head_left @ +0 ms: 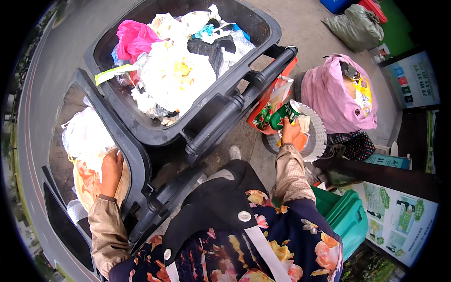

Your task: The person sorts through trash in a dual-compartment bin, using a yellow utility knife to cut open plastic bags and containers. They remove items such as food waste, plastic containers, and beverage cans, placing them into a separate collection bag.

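Clothing point(300, 239), dark with large pink and yellow flowers, lies nearest, on the near side of the large black bin point(253, 23), with 2 tan sleeves point(107, 230) reaching forward. A teal bin point(345, 221) stands to the near right of the large black bin. At the large black bin's near left, the left hand point(112, 169) is curled narrow at a pale bag point(88, 178) with orange-red marks, in a 2nd black bin point(127, 136); whether it grips the bag or only touches it, I cannot tell. Right of the large black bin's handle bar point(218, 121), the right hand point(291, 132) holds 1 green can point(281, 118) with a red star, its fingers wrapped on the metal; in view, the can overlaps a round pale basket point(319, 148). The large black bin is heaped with white and clear plastic, a bright pink bag point(134, 40) at its left. Right of it, past the basket, sits a pink sack point(319, 94), open on top. Farther off beyond its right are a grey-green sack point(357, 28), a red container point(374, 9) and a blue container point(336, 4).
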Available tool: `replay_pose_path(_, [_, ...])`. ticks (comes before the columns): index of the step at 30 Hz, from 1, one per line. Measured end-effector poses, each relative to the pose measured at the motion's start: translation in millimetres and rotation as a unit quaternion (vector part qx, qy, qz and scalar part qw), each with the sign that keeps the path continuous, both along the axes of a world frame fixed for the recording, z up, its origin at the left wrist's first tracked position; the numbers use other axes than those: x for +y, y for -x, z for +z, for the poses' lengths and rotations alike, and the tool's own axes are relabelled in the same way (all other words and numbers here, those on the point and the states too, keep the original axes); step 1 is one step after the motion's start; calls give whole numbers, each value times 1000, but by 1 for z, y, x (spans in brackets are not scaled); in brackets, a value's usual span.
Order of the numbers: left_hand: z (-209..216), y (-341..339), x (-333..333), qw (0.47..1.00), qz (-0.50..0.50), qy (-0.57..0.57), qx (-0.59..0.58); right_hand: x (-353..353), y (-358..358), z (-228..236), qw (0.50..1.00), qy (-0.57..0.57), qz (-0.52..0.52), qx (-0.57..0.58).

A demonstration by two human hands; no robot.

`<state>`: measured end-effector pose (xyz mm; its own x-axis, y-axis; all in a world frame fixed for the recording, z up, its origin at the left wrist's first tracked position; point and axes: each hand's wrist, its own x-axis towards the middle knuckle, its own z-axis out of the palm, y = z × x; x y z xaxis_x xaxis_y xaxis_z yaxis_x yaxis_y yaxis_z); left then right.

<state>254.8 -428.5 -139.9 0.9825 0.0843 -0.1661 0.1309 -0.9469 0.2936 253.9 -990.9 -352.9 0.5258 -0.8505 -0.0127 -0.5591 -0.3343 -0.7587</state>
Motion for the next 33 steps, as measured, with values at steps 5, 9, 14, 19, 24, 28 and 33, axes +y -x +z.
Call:
replay_pose_path(5, [22, 23, 1, 953, 36, 227, 198, 10, -33, -79, 979, 72, 58, 183])
replay_pose_path(9, [110, 25, 24, 927, 101, 359, 38, -56, -12, -112, 994, -60, 83, -25])
replay_pose_path(14, [95, 90, 106, 979, 151, 136, 28, 23, -21, 44, 933, -76, 343, -76])
replay_pose_path(19, [32, 83, 135, 996, 51, -54, -45, 199, 2, 249, 876, -116, 456, -107])
replay_pose_path(24, [-44, 70, 179, 994, 27, -80, 69, 310, 27, 285, 703, -54, 699, -121])
replay_pose_path(28, [-19, 83, 164, 997, 59, 55, 21, 381, 51, 299, 555, 18, 820, -139])
replay_pose_path(33, [34, 94, 157, 994, 43, 79, -68, 445, 64, 298, 451, 8, 876, -173])
